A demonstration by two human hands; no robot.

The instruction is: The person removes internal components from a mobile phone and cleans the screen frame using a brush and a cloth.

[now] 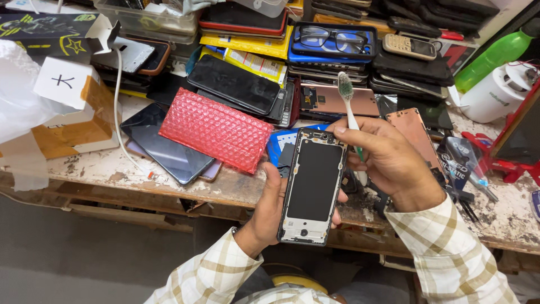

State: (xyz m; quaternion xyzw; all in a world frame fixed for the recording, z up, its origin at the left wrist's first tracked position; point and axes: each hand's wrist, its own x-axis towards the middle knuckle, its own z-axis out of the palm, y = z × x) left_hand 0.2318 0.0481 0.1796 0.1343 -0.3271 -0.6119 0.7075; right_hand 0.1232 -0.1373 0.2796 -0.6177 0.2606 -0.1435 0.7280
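Two hands (270,208), phone frame (313,186), perhaps toothbrush (347,101).

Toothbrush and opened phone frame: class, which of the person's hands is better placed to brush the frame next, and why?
Probably the right hand: it holds the toothbrush just above the phone frame, while the left hand is occupied gripping the frame from behind.

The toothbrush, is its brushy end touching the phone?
No, the right hand holds the toothbrush with its bristles up in the air, above the opened phone in the left hand.
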